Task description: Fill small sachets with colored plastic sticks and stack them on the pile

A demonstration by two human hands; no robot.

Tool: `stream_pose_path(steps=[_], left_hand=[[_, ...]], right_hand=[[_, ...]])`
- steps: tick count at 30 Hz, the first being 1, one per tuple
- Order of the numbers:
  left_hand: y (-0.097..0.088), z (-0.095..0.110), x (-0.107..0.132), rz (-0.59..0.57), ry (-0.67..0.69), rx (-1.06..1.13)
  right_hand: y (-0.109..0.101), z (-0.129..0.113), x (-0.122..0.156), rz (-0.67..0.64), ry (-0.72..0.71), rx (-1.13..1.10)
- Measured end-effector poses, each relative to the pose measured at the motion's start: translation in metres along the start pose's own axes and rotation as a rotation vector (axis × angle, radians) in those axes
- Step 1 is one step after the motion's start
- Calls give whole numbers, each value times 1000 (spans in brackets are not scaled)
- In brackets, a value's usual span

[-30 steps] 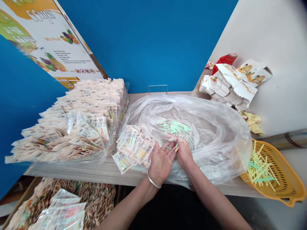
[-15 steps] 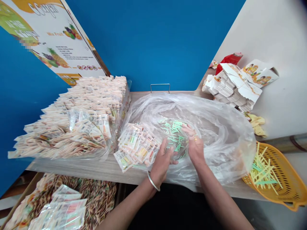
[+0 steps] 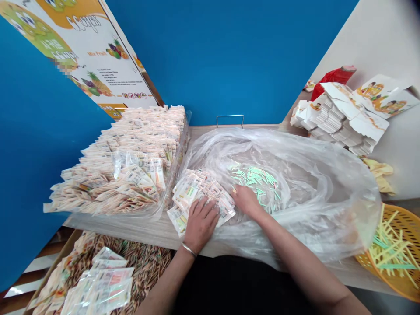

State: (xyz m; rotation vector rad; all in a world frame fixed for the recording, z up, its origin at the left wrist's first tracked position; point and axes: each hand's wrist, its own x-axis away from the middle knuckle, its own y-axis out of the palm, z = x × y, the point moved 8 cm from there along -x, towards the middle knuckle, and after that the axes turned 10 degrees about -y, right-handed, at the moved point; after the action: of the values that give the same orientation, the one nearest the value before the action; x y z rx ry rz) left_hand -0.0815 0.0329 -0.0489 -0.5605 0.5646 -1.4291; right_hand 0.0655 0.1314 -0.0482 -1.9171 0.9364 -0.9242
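From the head camera, the person's left hand [image 3: 200,224] lies palm down on a loose pile of printed sachet strips [image 3: 201,197], its fingers [image 3: 210,211] flat and slightly spread, pressing on the packets without gripping them. A metal bangle [image 3: 188,250] sits at the left wrist. The right hand [image 3: 246,201] is just beside that pile and reaches into a large clear plastic bag [image 3: 323,203]. Its fingers [image 3: 236,192] are bunched together and bent downward, close to a scatter of thin pale-green paper slivers [image 3: 254,177] lying inside the bag; whether they pinch anything cannot be told.

The pile rests on the bag's near-left part. To the left, a much larger heap of sachet strips [image 3: 124,168] sits in clear plastic on the wooden tabletop [image 3: 144,232]. To the right lie a stack of flattened printed cartons [image 3: 341,116], a red plastic bag [image 3: 333,79] and a crumpled yellow cloth [image 3: 379,175]. An orange slotted basket [image 3: 407,227] holds yellow and green paper strips [image 3: 389,251]. Below the tabletop's near edge, more sachets [image 3: 101,284] lie on a patterned heap.
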Motion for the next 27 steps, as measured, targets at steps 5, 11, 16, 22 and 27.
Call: stream_pose_path(steps=[5, 11, 16, 22, 27], left_hand=[[1, -17, -1, -10, -33, 48], [2, -16, 1, 13, 48, -10], [6, -16, 1, 1, 87, -154], [6, -15, 3, 23, 129, -216], [5, -12, 3, 34, 170, -277]], right_hand=[[2, -6, -4, -38, -15, 109], [0, -9, -17, -97, -7, 196], [-26, 30, -3, 7, 105, 162], [-4, 28, 36, -101, -15, 189], [-30, 56, 47, 15, 60, 124]])
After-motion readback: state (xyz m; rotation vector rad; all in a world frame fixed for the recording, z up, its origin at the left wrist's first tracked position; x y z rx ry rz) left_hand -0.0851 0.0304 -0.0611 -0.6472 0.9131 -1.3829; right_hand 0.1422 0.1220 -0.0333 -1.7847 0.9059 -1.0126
